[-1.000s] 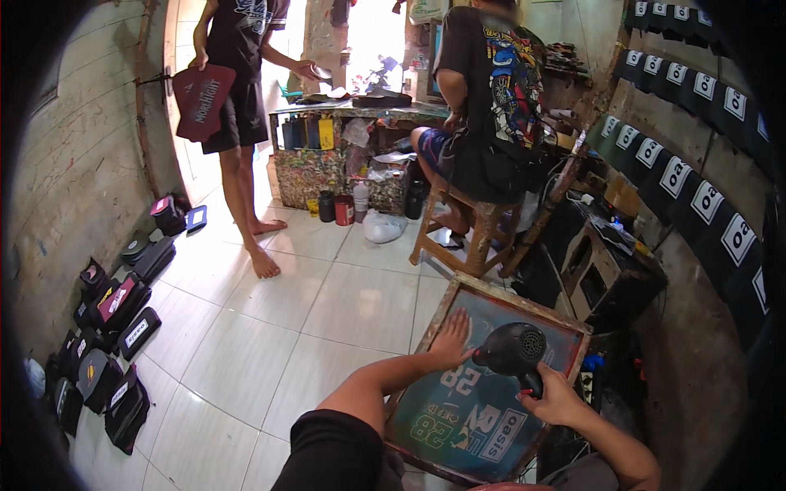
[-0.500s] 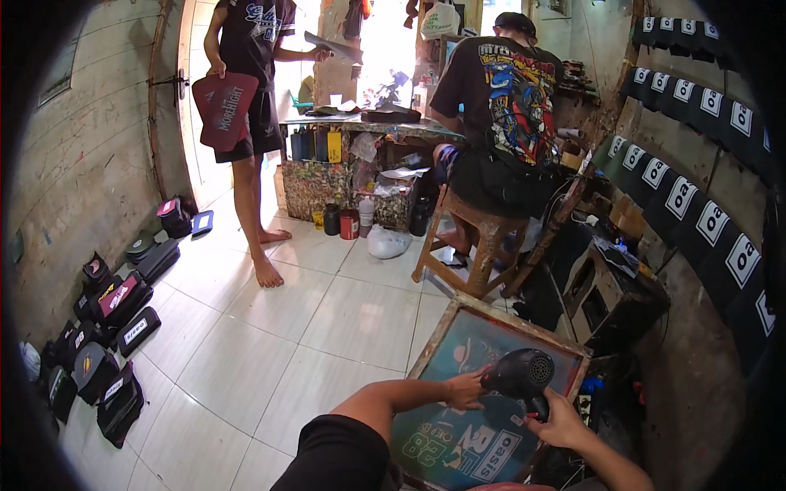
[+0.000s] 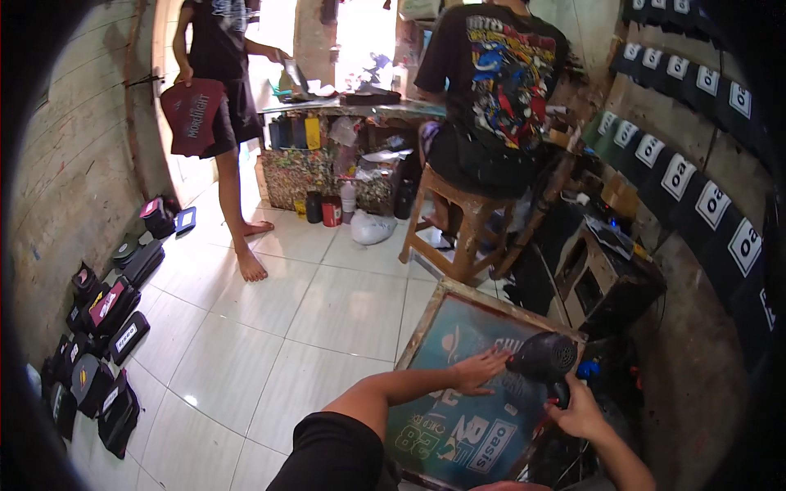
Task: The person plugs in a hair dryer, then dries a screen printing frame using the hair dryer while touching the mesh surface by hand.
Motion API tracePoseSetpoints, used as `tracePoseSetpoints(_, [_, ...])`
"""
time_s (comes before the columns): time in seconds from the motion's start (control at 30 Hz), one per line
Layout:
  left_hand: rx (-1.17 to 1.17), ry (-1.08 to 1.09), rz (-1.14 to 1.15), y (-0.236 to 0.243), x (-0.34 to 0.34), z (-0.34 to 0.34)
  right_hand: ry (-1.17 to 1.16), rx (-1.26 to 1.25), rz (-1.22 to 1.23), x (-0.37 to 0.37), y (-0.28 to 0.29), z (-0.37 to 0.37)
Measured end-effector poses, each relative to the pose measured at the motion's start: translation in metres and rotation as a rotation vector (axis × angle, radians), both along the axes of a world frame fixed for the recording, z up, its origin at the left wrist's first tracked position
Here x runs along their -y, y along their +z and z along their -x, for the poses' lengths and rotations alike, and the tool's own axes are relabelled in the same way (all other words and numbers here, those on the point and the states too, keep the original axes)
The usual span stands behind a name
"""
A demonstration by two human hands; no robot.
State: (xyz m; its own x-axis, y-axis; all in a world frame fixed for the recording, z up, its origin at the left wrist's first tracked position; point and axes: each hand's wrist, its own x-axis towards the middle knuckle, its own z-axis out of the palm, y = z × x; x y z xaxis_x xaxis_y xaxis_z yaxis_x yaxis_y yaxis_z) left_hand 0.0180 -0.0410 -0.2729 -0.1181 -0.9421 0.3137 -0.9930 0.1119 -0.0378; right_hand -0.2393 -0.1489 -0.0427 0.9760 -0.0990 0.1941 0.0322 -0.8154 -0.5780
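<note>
My right hand (image 3: pixel 578 409) is wrapped round the handle of a black hair dryer (image 3: pixel 542 357), whose nozzle points left over a silk-screen frame (image 3: pixel 417 327). The frame has worn wooden edges and a blue-green mesh with several pale letter and figure designs. In front of the nozzle, my left hand (image 3: pixel 481 371) lies flat with fingers stretched out, at or just above the mesh; I cannot tell if it touches.
A person (image 3: pixel 491 90) sits on a wooden stool (image 3: pixel 463 225) ahead. Another person (image 3: pixel 217 90) stands left, holding a maroon panel (image 3: pixel 196 119) beside a cluttered workbench (image 3: pixel 299 176). Stacked caps (image 3: pixel 115 307) line the left wall; printed dark pieces (image 3: pixel 679 180) hang right.
The dryer and my left hand have shifted a little to the right across the screen. The standing person's dark piece has come down toward the bench. The whole view has tilted slightly.
</note>
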Motion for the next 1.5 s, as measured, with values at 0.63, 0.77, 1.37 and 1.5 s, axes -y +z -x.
tracePoseSetpoints(0.63, [0.135,0.077,0.087,0.029,0.099,0.01,-0.499,-0.095,0.002,0.004,0.031,0.06])
tracePoseSetpoints(0.77, [0.133,0.06,0.089,0.034,0.119,0.022,-0.543,-0.092,-0.087,-0.01,0.04,0.069])
tracePoseSetpoints(1.37, [0.183,-0.078,0.07,0.012,0.099,0.05,-0.58,-0.057,-0.036,-0.031,0.04,0.055])
tracePoseSetpoints(1.5, [0.205,-0.106,0.06,0.009,0.093,0.047,-0.601,-0.046,0.007,-0.017,0.027,0.052])
